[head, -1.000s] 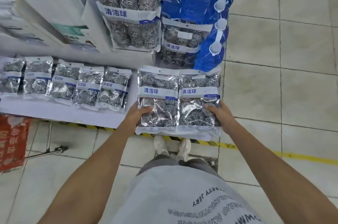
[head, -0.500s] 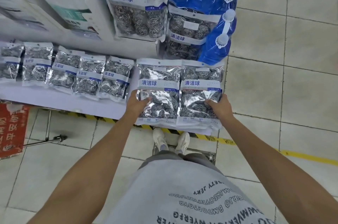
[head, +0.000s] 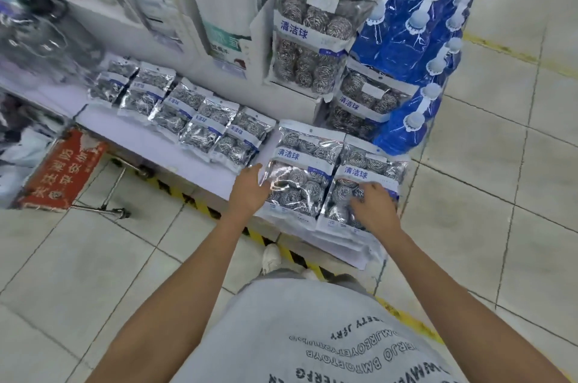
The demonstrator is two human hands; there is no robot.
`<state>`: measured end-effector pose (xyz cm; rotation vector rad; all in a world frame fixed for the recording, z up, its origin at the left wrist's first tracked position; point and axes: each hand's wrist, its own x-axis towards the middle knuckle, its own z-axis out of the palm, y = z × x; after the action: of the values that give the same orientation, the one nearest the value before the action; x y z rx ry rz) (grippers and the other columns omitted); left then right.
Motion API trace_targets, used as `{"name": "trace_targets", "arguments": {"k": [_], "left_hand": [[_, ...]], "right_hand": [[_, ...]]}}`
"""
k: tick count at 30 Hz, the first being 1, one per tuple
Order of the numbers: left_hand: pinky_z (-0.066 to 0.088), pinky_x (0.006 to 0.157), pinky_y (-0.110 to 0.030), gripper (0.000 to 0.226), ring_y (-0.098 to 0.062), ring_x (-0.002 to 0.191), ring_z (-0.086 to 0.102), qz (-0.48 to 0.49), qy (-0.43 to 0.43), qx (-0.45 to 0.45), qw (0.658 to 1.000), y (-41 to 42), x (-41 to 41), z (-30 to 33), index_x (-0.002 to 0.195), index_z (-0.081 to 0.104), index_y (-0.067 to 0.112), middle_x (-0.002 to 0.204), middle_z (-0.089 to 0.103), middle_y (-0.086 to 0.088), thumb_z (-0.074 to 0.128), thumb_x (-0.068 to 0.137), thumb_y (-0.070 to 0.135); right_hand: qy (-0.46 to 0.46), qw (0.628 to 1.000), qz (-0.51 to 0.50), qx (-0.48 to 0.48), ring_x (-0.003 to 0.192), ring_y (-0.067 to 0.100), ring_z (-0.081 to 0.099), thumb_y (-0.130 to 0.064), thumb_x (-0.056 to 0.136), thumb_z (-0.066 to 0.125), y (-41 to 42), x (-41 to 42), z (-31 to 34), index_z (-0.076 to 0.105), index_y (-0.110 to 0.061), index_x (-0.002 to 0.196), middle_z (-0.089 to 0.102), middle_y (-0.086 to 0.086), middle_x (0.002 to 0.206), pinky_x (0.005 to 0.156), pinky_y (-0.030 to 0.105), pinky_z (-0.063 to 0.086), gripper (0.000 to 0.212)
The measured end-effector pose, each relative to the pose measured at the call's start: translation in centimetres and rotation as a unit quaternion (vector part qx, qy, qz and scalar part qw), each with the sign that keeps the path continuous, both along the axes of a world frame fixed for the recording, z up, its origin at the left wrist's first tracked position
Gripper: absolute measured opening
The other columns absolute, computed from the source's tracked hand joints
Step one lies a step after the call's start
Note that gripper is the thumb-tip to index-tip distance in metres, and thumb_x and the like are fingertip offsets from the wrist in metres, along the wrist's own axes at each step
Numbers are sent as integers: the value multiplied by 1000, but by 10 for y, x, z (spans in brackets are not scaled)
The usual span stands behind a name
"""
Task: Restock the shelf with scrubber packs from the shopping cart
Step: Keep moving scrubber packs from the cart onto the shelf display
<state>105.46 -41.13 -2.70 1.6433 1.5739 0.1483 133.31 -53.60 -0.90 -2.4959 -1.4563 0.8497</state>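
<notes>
Two large silver scrubber packs lie side by side on the right end of the low white shelf (head: 175, 157). My left hand (head: 250, 192) touches the left edge of the left pack (head: 300, 170), thumb raised and fingers fairly straight. Spread fingers of my right hand (head: 372, 207) rest on top of the right pack (head: 369, 170), over its lower half. A row of several smaller scrubber packs (head: 200, 123) lies further left on the same shelf. No shopping cart can be made out.
More scrubber packs (head: 312, 48) hang above the shelf, beside blue bottles (head: 416, 38) at the right. A red sign (head: 59, 173) on a metal stand leans at the left. Yellow-black tape (head: 200, 204) runs along the floor under the shelf edge.
Both hands carried the two large packs forward and set them on the shelf. My grip has loosened: the left hand now sits at the pack's edge and the right lies on top.
</notes>
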Motion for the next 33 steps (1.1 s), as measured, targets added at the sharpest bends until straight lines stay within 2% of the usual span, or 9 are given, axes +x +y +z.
{"name": "trace_targets", "arguments": {"k": [2, 5, 9, 14, 16, 18, 20, 26, 33], "left_hand": [[50, 103, -51, 60, -35, 123, 55, 19, 20, 26, 999, -20, -15, 10, 149, 47, 14, 137, 56, -17, 51, 99, 48], [50, 100, -47, 51, -37, 122, 55, 71, 67, 73, 993, -57, -41, 29, 148, 49, 9, 137, 54, -20, 53, 105, 35], [51, 85, -42, 38, -37, 108, 60, 145, 110, 103, 978, -106, -91, 39, 131, 59, 4, 122, 61, -19, 53, 104, 30], [47, 96, -42, 42, -34, 117, 57, 256, 170, 120, 944, -159, -163, 43, 140, 55, 9, 133, 58, -16, 49, 106, 34], [48, 96, -43, 45, -34, 117, 57, 298, 170, 123, 931, -173, -191, 42, 143, 54, 10, 133, 59, -15, 49, 106, 36], [48, 95, -43, 44, -35, 114, 58, 331, 174, 126, 919, -184, -218, 41, 141, 55, 9, 130, 60, -16, 49, 106, 36], [49, 95, -43, 43, -35, 113, 59, 356, 177, 126, 909, -191, -243, 40, 138, 56, 9, 127, 62, -17, 49, 106, 36], [47, 97, -41, 44, -32, 116, 58, 402, 182, 123, 889, -189, -311, 45, 141, 55, 9, 128, 62, -14, 50, 106, 35], [50, 95, -44, 41, -35, 111, 60, 430, 179, 113, 878, -139, -383, 41, 136, 58, 7, 124, 64, -16, 52, 105, 32]], "right_hand": [[17, 997, 77, 2, 122, 32, 58, -33, 99, 56, 12, -20, 13, 58, -7, 137, 57, 16, 138, 104, 45, 49, 46], [31, 981, 189, 25, 124, 31, 57, -37, 102, 55, 30, -56, 24, 56, -6, 140, 56, 16, 141, 103, 43, 47, 49], [42, 947, 315, 45, 130, 30, 53, -37, 102, 54, 47, -117, 34, 50, -12, 146, 54, 14, 146, 103, 43, 47, 51], [41, 892, 441, 92, 137, 31, 44, -40, 105, 49, 55, -208, 52, 44, -9, 151, 48, 13, 150, 110, 41, 38, 55], [51, 870, 480, 96, 129, 32, 48, -39, 105, 49, 60, -244, 53, 48, -7, 146, 53, 14, 139, 106, 42, 41, 52], [51, 853, 511, 91, 118, 29, 53, -47, 102, 43, 68, -281, 50, 52, -11, 138, 57, 8, 126, 97, 39, 45, 52], [51, 841, 530, 94, 116, 26, 54, -52, 100, 38, 76, -315, 40, 52, -13, 134, 56, 5, 125, 95, 36, 46, 53], [58, 818, 563, 104, 143, 23, 40, -48, 104, 48, 94, -401, 43, 40, -14, 154, 42, 5, 157, 117, 38, 37, 62], [35, 802, 593, 69, 140, 22, 43, -54, 102, 48, 147, -477, 31, 39, -17, 155, 46, 3, 154, 117, 36, 36, 65]]}}
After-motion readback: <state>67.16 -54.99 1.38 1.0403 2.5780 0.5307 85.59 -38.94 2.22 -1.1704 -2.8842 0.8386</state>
